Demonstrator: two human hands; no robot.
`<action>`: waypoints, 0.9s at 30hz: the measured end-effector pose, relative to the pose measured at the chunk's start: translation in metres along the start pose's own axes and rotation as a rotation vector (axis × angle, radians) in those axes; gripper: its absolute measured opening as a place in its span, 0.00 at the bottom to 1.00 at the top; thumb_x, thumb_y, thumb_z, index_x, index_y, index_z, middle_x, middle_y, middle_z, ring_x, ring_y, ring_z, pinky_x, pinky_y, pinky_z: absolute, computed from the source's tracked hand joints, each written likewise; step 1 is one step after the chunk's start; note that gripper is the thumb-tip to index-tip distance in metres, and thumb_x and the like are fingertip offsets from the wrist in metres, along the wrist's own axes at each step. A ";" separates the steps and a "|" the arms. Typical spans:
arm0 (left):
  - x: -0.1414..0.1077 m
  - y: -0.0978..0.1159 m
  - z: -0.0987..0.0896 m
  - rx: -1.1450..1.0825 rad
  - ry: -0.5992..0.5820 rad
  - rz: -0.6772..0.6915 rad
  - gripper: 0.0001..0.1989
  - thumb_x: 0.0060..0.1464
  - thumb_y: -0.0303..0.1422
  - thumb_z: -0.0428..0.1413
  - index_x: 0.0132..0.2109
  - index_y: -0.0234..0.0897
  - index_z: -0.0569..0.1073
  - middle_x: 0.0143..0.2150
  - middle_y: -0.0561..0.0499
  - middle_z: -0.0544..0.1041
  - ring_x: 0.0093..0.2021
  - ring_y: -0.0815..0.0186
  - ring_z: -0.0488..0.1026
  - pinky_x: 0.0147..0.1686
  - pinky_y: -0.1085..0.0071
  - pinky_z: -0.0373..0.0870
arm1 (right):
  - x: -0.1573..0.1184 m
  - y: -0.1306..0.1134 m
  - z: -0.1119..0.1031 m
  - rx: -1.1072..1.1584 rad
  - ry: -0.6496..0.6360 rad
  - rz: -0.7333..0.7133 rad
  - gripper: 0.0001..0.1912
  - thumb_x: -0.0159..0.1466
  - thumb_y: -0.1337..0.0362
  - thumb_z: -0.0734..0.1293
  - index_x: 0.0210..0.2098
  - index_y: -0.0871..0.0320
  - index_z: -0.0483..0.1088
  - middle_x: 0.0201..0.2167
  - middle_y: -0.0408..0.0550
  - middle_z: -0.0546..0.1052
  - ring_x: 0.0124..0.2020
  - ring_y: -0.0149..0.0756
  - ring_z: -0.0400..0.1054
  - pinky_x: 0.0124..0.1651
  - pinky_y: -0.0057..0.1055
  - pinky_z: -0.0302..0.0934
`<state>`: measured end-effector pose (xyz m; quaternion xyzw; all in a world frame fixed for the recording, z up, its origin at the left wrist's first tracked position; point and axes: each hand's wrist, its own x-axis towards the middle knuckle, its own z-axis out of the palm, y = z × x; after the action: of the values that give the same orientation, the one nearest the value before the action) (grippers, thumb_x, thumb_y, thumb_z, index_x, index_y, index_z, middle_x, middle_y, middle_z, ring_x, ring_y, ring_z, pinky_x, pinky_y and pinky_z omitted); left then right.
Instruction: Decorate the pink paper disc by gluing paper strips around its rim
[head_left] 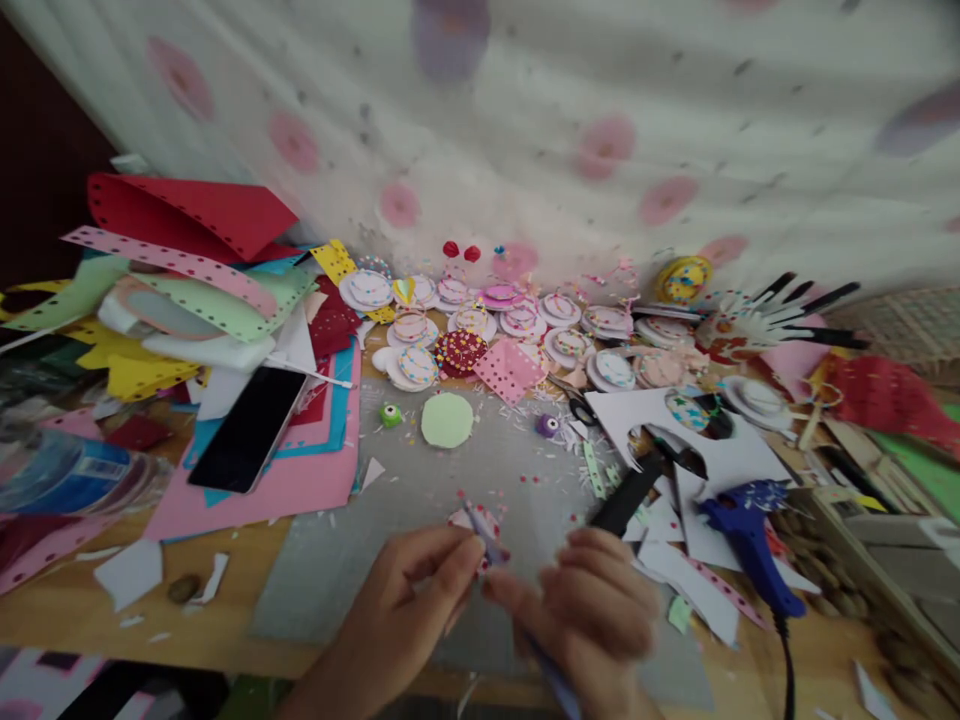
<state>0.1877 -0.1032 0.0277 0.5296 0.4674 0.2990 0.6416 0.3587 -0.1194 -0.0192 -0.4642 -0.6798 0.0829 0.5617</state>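
Note:
My left hand [412, 590] pinches a small piece with red and white markings [491, 522] above the front of the grey mat [315, 560]. Facing it, my right hand [592, 610] is blurred by motion, its fingers curled round a slim purple tool [551, 675]. A purple tip [487, 535] lies across the small piece, by my left fingertips. Further back on the mat rest a pale green paper disc [447, 420], a small green one-eyed piece [390, 414] and a purple one [547, 426].
Decorated paper discs [411, 368] line the back. At the left are a phone [251, 425], coloured sheets and a plastic bottle [82, 480]. A blue glue gun [754, 540], black-handled scissors [630, 495] and paper scraps lie at the right, beside a box [862, 570].

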 end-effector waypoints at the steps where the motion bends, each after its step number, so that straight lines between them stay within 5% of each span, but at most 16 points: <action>1: -0.005 0.000 0.007 -0.019 0.015 0.003 0.23 0.59 0.49 0.49 0.34 0.36 0.78 0.21 0.53 0.67 0.21 0.70 0.60 0.20 0.75 0.54 | -0.004 -0.008 0.000 -0.075 -0.010 -0.129 0.15 0.51 0.72 0.74 0.21 0.42 0.74 0.17 0.33 0.71 0.18 0.31 0.65 0.30 0.35 0.69; 3: -0.011 -0.001 0.016 -0.027 0.051 0.020 0.22 0.57 0.48 0.51 0.27 0.35 0.75 0.22 0.52 0.68 0.23 0.69 0.61 0.21 0.75 0.57 | -0.009 -0.019 -0.005 -0.208 -0.039 -0.367 0.13 0.53 0.73 0.72 0.23 0.44 0.73 0.20 0.34 0.74 0.20 0.33 0.68 0.30 0.36 0.71; 5: -0.015 -0.005 0.017 0.008 0.095 0.041 0.23 0.57 0.48 0.51 0.23 0.35 0.70 0.21 0.52 0.65 0.24 0.68 0.60 0.22 0.75 0.58 | -0.012 -0.022 -0.017 -0.204 -0.204 -0.361 0.15 0.54 0.72 0.69 0.34 0.43 0.76 0.28 0.38 0.78 0.28 0.39 0.73 0.36 0.40 0.73; 7: -0.018 -0.010 0.012 0.052 0.142 0.050 0.23 0.57 0.49 0.51 0.23 0.35 0.68 0.21 0.53 0.63 0.24 0.69 0.59 0.22 0.76 0.57 | -0.015 -0.017 -0.039 -0.207 -0.286 -0.265 0.24 0.55 0.70 0.67 0.49 0.44 0.72 0.37 0.45 0.78 0.36 0.46 0.73 0.41 0.45 0.72; 9: -0.023 -0.016 0.003 0.069 0.173 0.049 0.24 0.57 0.50 0.50 0.24 0.35 0.68 0.21 0.53 0.62 0.23 0.69 0.58 0.22 0.76 0.56 | -0.019 -0.003 -0.068 -0.301 -0.213 -0.097 0.29 0.56 0.68 0.66 0.56 0.44 0.66 0.42 0.50 0.75 0.42 0.49 0.71 0.41 0.47 0.70; 13: -0.033 -0.029 -0.017 0.075 0.289 -0.008 0.25 0.54 0.52 0.53 0.22 0.36 0.66 0.21 0.55 0.61 0.23 0.70 0.57 0.22 0.77 0.56 | -0.036 0.046 -0.129 -0.750 0.053 0.223 0.21 0.59 0.59 0.64 0.52 0.57 0.68 0.43 0.59 0.72 0.48 0.56 0.66 0.50 0.53 0.61; 16: -0.040 -0.039 -0.028 0.109 0.324 -0.026 0.25 0.54 0.52 0.52 0.21 0.36 0.64 0.20 0.55 0.59 0.23 0.69 0.56 0.22 0.76 0.54 | -0.050 0.086 -0.159 -1.084 -0.005 0.512 0.28 0.57 0.54 0.61 0.50 0.68 0.68 0.39 0.66 0.72 0.47 0.63 0.65 0.49 0.54 0.60; 21: -0.052 -0.048 -0.033 0.122 0.309 -0.020 0.26 0.55 0.51 0.51 0.20 0.36 0.64 0.19 0.56 0.57 0.22 0.69 0.55 0.23 0.75 0.51 | -0.056 0.121 -0.171 -1.190 -0.212 0.655 0.29 0.58 0.52 0.60 0.50 0.70 0.65 0.40 0.68 0.74 0.44 0.61 0.69 0.45 0.51 0.61; 27: -0.055 -0.048 -0.032 0.145 0.296 0.022 0.24 0.57 0.47 0.50 0.21 0.36 0.64 0.19 0.56 0.57 0.22 0.70 0.54 0.22 0.74 0.51 | -0.041 0.134 -0.168 -1.164 -0.223 0.800 0.29 0.57 0.56 0.61 0.50 0.74 0.63 0.38 0.72 0.75 0.37 0.59 0.72 0.36 0.44 0.63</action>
<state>0.1321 -0.1508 -0.0029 0.5296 0.5714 0.3462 0.5226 0.5694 -0.1439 -0.0724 -0.8912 -0.4447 -0.0469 0.0764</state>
